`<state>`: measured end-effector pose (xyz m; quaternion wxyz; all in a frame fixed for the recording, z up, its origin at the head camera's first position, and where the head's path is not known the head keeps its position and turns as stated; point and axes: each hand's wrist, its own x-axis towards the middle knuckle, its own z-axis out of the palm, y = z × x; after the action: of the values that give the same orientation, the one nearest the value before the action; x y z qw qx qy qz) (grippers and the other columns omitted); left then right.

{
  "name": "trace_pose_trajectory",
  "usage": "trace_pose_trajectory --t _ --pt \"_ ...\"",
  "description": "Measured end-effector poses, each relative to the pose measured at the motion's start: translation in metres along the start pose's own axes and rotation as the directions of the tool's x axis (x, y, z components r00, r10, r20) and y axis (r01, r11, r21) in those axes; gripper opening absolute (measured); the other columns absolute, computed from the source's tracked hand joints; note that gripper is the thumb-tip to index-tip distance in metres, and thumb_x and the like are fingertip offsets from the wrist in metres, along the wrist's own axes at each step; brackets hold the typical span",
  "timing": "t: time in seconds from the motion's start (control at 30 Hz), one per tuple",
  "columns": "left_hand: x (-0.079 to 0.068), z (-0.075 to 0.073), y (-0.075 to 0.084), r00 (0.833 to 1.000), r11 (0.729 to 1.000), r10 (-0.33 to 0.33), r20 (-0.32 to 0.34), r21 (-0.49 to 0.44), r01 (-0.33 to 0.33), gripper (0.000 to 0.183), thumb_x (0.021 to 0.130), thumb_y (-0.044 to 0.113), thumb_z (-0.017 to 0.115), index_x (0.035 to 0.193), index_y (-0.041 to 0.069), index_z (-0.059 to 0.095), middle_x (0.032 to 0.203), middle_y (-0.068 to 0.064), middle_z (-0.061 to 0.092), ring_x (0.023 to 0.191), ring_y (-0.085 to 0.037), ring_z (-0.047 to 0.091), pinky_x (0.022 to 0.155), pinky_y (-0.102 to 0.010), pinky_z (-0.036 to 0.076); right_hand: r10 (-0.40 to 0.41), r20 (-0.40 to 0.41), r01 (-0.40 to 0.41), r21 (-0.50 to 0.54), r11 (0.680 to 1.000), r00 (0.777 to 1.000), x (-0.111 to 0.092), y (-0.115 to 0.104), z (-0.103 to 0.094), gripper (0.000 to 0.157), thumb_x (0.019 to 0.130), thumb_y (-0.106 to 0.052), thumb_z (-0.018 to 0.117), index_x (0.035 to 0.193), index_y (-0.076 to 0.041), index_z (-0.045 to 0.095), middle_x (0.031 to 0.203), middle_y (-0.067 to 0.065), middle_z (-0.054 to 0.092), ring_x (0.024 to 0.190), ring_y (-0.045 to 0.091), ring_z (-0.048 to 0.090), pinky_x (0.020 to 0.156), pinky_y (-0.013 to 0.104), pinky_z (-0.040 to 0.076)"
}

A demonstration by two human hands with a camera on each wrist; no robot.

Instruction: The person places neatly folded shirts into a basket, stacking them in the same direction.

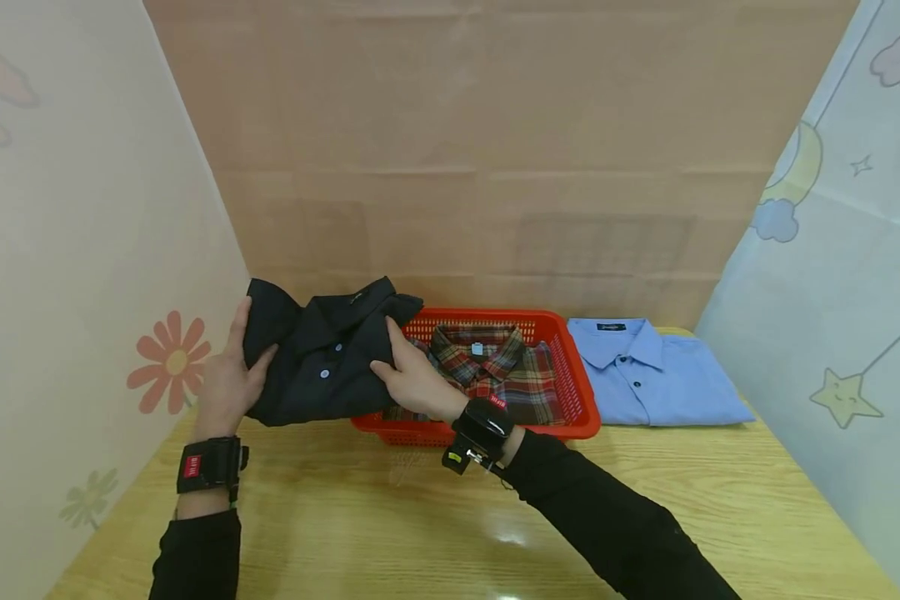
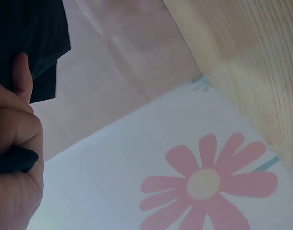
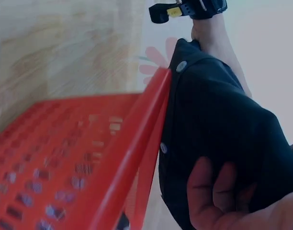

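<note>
A folded black shirt [image 1: 330, 392], collar and pale buttons showing, is held up between both hands in the head view, at the left end of the red basket. My left hand [image 1: 225, 383] grips its left side, thumb in front. On the shirt's right side, my right hand [image 1: 416, 375] pinches it, with the thumb on the front. Part of the black cloth [image 2: 31, 33] shows above the left hand in the left wrist view. From the right wrist, the shirt appears beside the basket's rim [image 3: 129, 148]; whether they touch I cannot tell.
The red plastic basket [image 1: 585, 408] stands against the brown paper backdrop [image 1: 457, 167] and holds a folded plaid shirt [image 1: 532, 383]. To its right, a folded light blue shirt [image 1: 682, 387] lies on the wooden table [image 1: 345, 517]. Patterned panels stand at both sides.
</note>
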<state>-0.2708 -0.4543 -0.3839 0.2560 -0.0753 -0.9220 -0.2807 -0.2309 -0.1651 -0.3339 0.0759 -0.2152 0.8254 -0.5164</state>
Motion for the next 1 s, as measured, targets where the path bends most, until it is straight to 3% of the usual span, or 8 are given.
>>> trace_pose_trajectory --t 0.1,0.17,0.33,0.43,0.57,0.67,0.83,1.0 --pt "-0.001 0.001 0.002 0.999 0.999 0.049 -0.004 -0.02 -0.049 0.076 0.099 0.019 0.059 0.158 0.036 0.015 0.048 -0.008 0.035 0.033 -0.019 0.032 0.038 -0.032 0.028 -0.035 -0.006 0.035 -0.035 0.999 0.999 -0.003 0.004 -0.009 0.076 0.104 -0.014 0.048 0.159 -0.027 -0.002 0.164 0.008 0.016 0.141 0.033 0.039 0.115 0.043 0.034" --pt "-0.001 0.001 0.004 0.997 0.996 0.078 -0.004 -0.04 -0.078 0.071 0.1 0.017 0.057 0.157 0.036 0.019 0.052 -0.01 0.038 0.033 -0.018 0.031 0.038 -0.031 0.028 -0.058 -0.011 0.057 -0.081 0.995 0.998 -0.005 0.006 -0.014 0.068 0.103 -0.013 0.05 0.158 -0.031 0.015 0.161 0.007 0.027 0.136 0.034 0.045 0.11 0.045 0.037" --pt "-0.001 0.002 0.01 0.992 0.987 0.126 -0.011 -0.096 -0.126 0.062 0.102 0.012 0.052 0.155 0.034 0.029 0.07 -0.023 0.052 0.031 -0.019 0.031 0.038 -0.032 0.027 -0.057 -0.023 0.052 -0.176 0.983 0.998 -0.01 0.007 -0.028 0.042 0.1 -0.015 0.055 0.141 -0.026 0.054 0.153 0.004 0.043 0.149 0.029 0.024 0.118 0.047 0.028" --pt "-0.001 0.004 0.016 0.987 0.979 0.161 -0.022 -0.121 -0.163 0.061 0.101 0.006 0.051 0.154 0.031 0.033 0.097 -0.032 0.064 0.039 -0.029 0.046 0.045 -0.039 0.037 -0.044 -0.042 0.035 -0.203 0.979 0.998 -0.013 0.008 -0.036 0.043 0.099 -0.016 0.058 0.141 -0.026 0.055 0.152 0.006 0.044 0.151 0.029 0.018 0.118 0.047 0.027" --pt "0.001 0.004 0.03 0.97 0.954 0.24 -0.048 -0.175 -0.245 0.06 0.098 -0.003 0.05 0.151 0.025 0.041 0.128 -0.032 0.058 0.071 -0.043 0.061 0.069 -0.049 0.045 -0.026 -0.059 0.012 -0.231 0.973 0.998 -0.019 0.009 -0.048 0.045 0.098 -0.017 0.06 0.142 -0.026 0.054 0.144 0.008 0.054 0.151 0.029 0.018 0.118 0.048 0.028" --pt "0.002 0.003 0.04 0.955 0.936 0.292 -0.057 -0.19 -0.297 0.06 0.097 -0.007 0.051 0.149 0.023 0.044 0.126 -0.03 0.06 0.076 -0.043 0.06 0.073 -0.048 0.045 -0.02 -0.057 0.004 -0.268 0.963 0.998 -0.023 0.009 -0.057 0.046 0.098 -0.018 0.06 0.143 -0.027 0.053 0.143 0.008 0.054 0.151 0.029 0.019 0.118 0.049 0.027" --pt "0.001 0.006 0.051 0.943 0.924 0.326 -0.06 -0.19 -0.332 0.048 0.095 -0.008 0.053 0.135 0.018 0.06 0.114 -0.022 0.068 0.061 -0.024 0.053 0.068 -0.032 0.042 -0.004 -0.034 -0.008 -0.339 0.941 0.999 -0.032 0.009 -0.069 0.048 0.099 -0.02 0.059 0.145 -0.026 0.049 0.156 0.008 0.039 0.149 0.028 0.026 0.118 0.049 0.027" --pt "0.001 0.012 0.061 0.956 0.93 0.283 -0.072 -0.224 -0.292 0.038 0.095 -0.005 0.056 0.126 0.015 0.067 0.06 -0.009 0.053 0.043 -0.007 0.029 0.049 -0.024 0.032 -0.05 0.004 0.047 -0.415 0.909 0.999 -0.041 0.012 -0.082 0.05 0.099 -0.019 0.059 0.147 -0.02 0.047 0.154 0.012 0.04 0.146 0.032 0.03 0.117 0.051 0.029"
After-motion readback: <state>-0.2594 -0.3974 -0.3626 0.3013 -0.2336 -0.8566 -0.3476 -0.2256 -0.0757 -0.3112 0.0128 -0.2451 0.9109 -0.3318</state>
